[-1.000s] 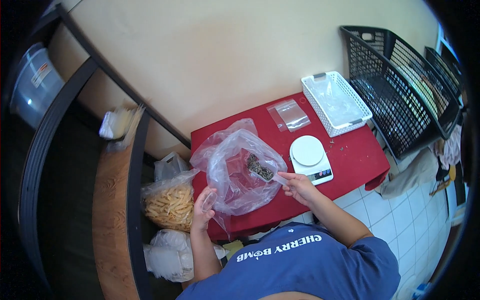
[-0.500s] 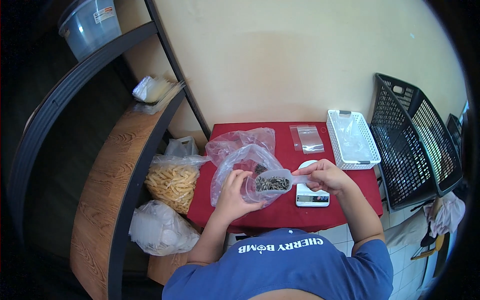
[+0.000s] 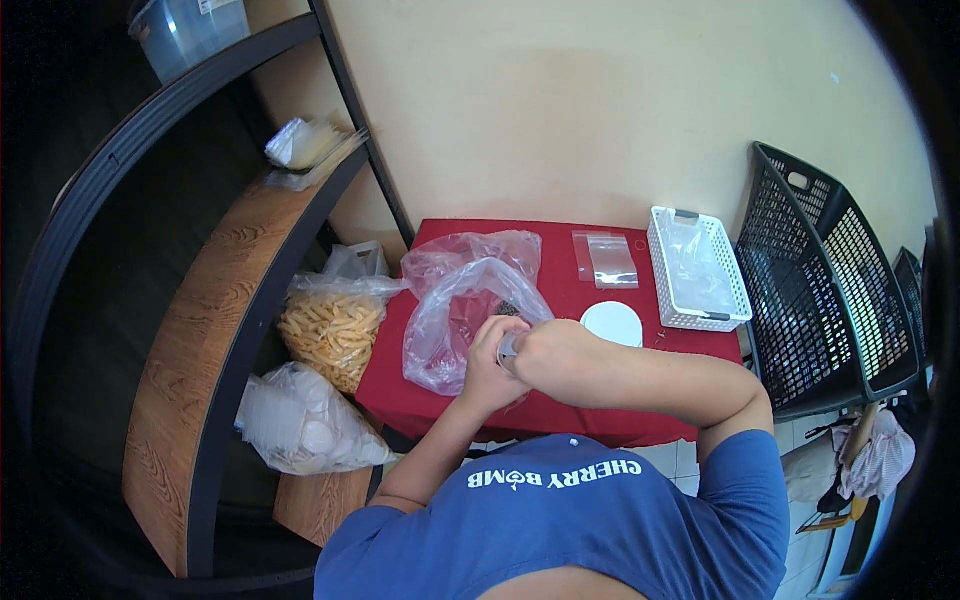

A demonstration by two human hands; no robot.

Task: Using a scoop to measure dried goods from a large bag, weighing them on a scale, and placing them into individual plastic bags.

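Observation:
My left hand (image 3: 492, 362) is closed around a clear plastic piece, perhaps a small pouch or cup, mostly hidden. Across it comes my right hand (image 3: 545, 352), fingers closed on a translucent scoop (image 3: 507, 348); only a sliver of the scoop shows between the hands. The striped seeds it held earlier are out of sight. Just beyond my hands, a large clear plastic bag (image 3: 437, 335) lies with its mouth spread, some dark striped seeds (image 3: 508, 309) inside. A white kitchen scale (image 3: 612, 323) shows its round plate beside my right forearm, which covers its display.
A red-covered table (image 3: 390, 375) carries flat clear pouches (image 3: 610, 262) and a white basket (image 3: 741, 285) holding plastic bags. A black crate (image 3: 800, 330) stands right. At left are a wooden shelf (image 3: 190, 370), a bag of pale tube snacks (image 3: 332, 335) and another stuffed bag (image 3: 310, 425).
My right hand has moved left over my left hand, turning the scoop from level to tilted. Its seeds have gone from view, and my forearm now covers the scale's display.

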